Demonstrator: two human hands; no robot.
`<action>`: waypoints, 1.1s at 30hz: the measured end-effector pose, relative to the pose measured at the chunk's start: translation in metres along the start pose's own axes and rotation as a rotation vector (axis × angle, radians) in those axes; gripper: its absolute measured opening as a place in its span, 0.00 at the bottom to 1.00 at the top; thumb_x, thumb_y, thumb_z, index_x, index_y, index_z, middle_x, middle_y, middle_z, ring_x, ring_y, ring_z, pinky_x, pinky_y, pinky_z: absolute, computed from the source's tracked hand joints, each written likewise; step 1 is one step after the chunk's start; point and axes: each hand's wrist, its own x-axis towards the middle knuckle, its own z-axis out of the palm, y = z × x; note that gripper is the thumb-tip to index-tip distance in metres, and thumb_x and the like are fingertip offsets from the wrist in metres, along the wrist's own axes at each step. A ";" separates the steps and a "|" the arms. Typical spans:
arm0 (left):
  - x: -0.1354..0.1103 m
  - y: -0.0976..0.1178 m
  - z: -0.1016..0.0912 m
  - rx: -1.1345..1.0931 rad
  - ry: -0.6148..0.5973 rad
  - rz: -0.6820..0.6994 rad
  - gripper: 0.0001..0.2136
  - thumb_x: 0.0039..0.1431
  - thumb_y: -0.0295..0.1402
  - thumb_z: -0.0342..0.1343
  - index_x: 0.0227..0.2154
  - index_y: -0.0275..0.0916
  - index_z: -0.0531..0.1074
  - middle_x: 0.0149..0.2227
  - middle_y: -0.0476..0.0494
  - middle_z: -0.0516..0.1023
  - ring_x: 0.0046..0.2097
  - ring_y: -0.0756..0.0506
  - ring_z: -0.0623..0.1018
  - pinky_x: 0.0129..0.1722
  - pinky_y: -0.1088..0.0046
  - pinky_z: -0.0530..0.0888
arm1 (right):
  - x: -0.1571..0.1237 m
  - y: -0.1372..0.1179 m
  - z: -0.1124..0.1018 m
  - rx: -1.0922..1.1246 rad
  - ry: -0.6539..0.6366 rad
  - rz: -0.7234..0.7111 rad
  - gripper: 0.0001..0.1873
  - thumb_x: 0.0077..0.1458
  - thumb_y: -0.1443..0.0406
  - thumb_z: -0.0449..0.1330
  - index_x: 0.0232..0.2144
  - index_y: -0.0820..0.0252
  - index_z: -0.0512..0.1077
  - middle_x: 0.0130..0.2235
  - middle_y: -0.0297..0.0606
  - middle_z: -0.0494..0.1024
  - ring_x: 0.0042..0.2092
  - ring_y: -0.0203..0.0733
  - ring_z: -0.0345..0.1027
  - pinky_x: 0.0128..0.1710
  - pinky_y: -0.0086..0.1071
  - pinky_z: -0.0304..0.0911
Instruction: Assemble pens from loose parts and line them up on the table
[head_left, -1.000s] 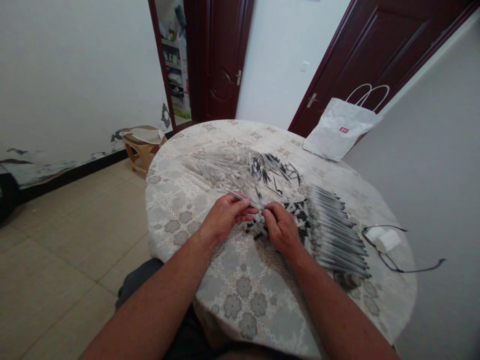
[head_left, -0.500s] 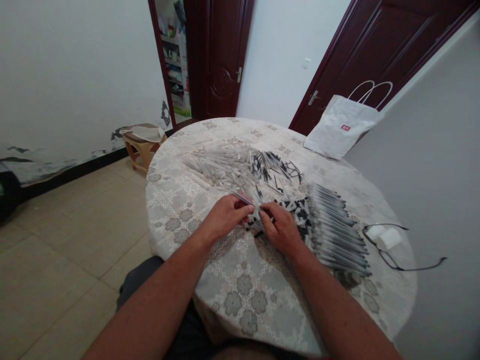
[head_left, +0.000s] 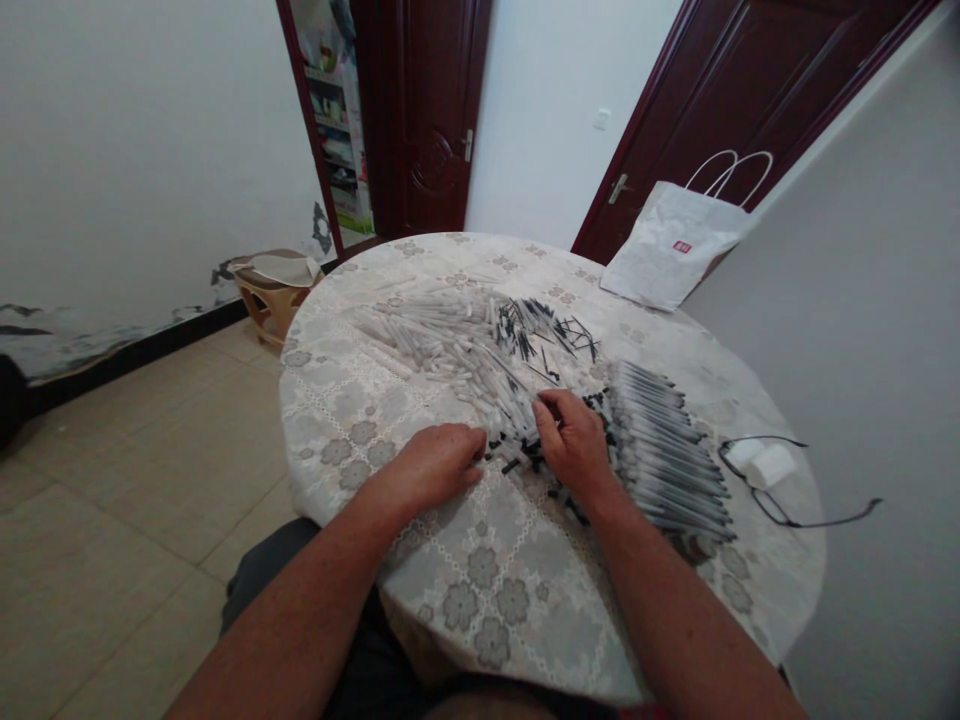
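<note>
**Pen barrels (head_left: 450,345) lying heaped mid-worktop, both hands working at the heap's near edge**

White pen barrels are lying in a loose, criss-crossed pile across the middle of the round worktop (head_left: 487,575), which is wearing a lace-patterned floral cloth. Thin black refills (head_left: 536,325) are spilling out at the pile's far right side. Small black pieces (head_left: 517,458) are lying scattered at the near end, between the two hands.

The left hand (head_left: 431,468) is resting palm down on the cloth, fingers loosely curled, tips just beside the black pieces. Nothing is showing in it; cannot tell whether anything is under the palm. The right hand (head_left: 576,440) is sitting knuckles up, fingers bent, with the fingertips (head_left: 541,412) touching the near end of the barrel pile. Cannot tell whether it is pinching a piece or only pressing on the heap.

Assembled pens (head_left: 664,445) are lying side by side in a neat row just right of the right hand, its outer edge touching them.

Eyeglasses (head_left: 772,515) are lying further right near the worktop rim, with a small white block (head_left: 761,462) sitting inside the frame's curve. A white paper bag (head_left: 664,255) is leaning at the far right edge against a dark door (head_left: 750,90). A low wooden stool (head_left: 270,290) is standing on the tiled floor left of the worktop.
</note>
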 end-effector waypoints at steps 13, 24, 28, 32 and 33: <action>0.021 -0.034 -0.022 -1.538 0.544 -0.199 0.11 0.55 0.36 0.64 0.39 0.37 0.73 0.37 0.44 0.79 0.36 0.46 0.81 0.34 0.71 0.77 | -0.011 -0.009 0.003 0.133 -0.101 -0.009 0.12 0.65 0.61 0.54 0.47 0.57 0.73 0.38 0.40 0.81 0.37 0.43 0.75 0.40 0.34 0.67; 0.022 -0.033 -0.020 -1.802 0.649 -0.220 0.10 0.58 0.30 0.63 0.41 0.35 0.71 0.45 0.35 0.82 0.41 0.45 0.83 0.40 0.70 0.81 | -0.014 -0.014 0.009 0.121 -0.183 -0.131 0.11 0.65 0.63 0.54 0.46 0.59 0.73 0.39 0.41 0.82 0.39 0.43 0.77 0.41 0.33 0.68; 0.025 -0.034 -0.016 -1.741 0.634 -0.219 0.11 0.58 0.31 0.64 0.41 0.35 0.71 0.45 0.34 0.82 0.41 0.45 0.83 0.40 0.70 0.81 | -0.014 -0.012 0.010 0.099 -0.183 -0.133 0.12 0.65 0.63 0.55 0.47 0.58 0.73 0.39 0.42 0.82 0.38 0.43 0.77 0.41 0.33 0.68; 0.026 -0.032 -0.013 -1.678 0.620 -0.246 0.12 0.57 0.32 0.64 0.42 0.35 0.71 0.45 0.34 0.82 0.39 0.46 0.83 0.38 0.70 0.81 | -0.014 -0.010 0.012 0.042 -0.161 -0.184 0.12 0.64 0.63 0.55 0.47 0.59 0.74 0.42 0.45 0.82 0.41 0.45 0.77 0.43 0.35 0.69; 0.027 -0.031 -0.013 -1.675 0.621 -0.254 0.12 0.58 0.32 0.64 0.42 0.36 0.71 0.45 0.34 0.82 0.39 0.46 0.83 0.38 0.70 0.81 | -0.014 -0.011 0.012 0.020 -0.161 -0.200 0.12 0.65 0.63 0.55 0.47 0.59 0.74 0.42 0.45 0.82 0.41 0.46 0.77 0.44 0.36 0.69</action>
